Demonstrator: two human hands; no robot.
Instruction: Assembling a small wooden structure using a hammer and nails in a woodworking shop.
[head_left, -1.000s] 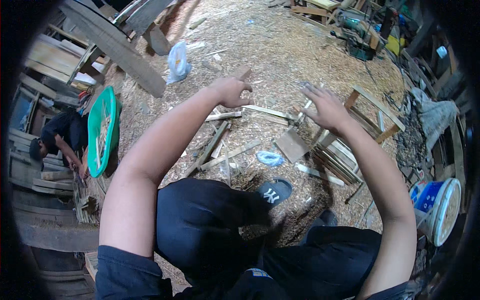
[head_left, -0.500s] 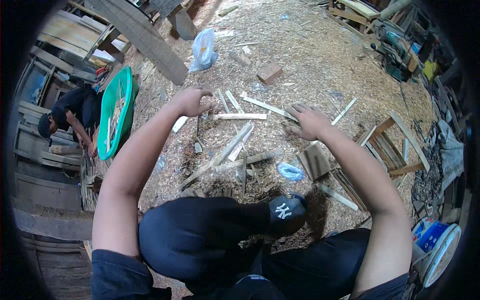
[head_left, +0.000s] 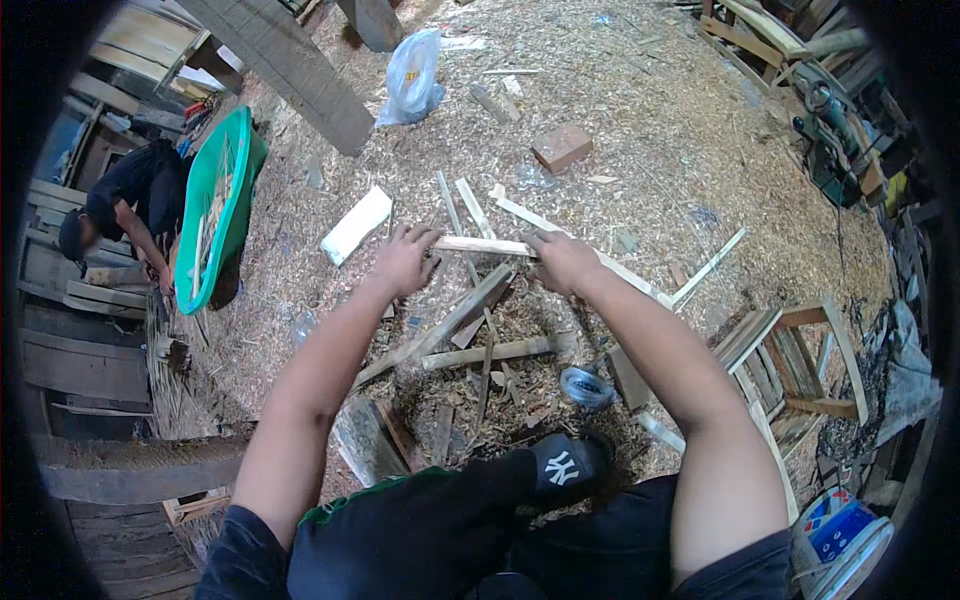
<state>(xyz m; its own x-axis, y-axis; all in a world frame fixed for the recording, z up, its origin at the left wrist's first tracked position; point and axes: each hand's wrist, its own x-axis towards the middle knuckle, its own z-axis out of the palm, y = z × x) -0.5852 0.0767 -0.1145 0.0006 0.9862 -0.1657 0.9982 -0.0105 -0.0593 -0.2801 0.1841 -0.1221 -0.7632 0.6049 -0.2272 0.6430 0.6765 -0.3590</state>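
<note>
A short pale wooden strip (head_left: 485, 246) spans the gap between my two hands, above loose scrap wood. My left hand (head_left: 405, 262) has its fingers curled at the strip's left end. At the other end, the fingers of my right hand (head_left: 562, 262) close on the strip. Just beyond it, thin wooden sticks (head_left: 474, 208) lie on the shavings. A longer slat (head_left: 590, 245) runs from the far side past my right hand. On the near side, a grey-brown wooden bar (head_left: 435, 328) lies slanted, with a rounded stick (head_left: 498, 351) close by.
A person (head_left: 140, 215) crouches at the left beside a green tub (head_left: 235, 190) of wood pieces. A brick (head_left: 562, 148), a plastic bag (head_left: 410, 80) and a white slab (head_left: 357, 226) lie farther off. A wooden frame (head_left: 800, 360) and a bucket (head_left: 840, 540) stand at the right.
Both hands have moved inward from an open, spread position to the ends of the short wooden strip. The view has shifted, bringing the white slab into sight.
</note>
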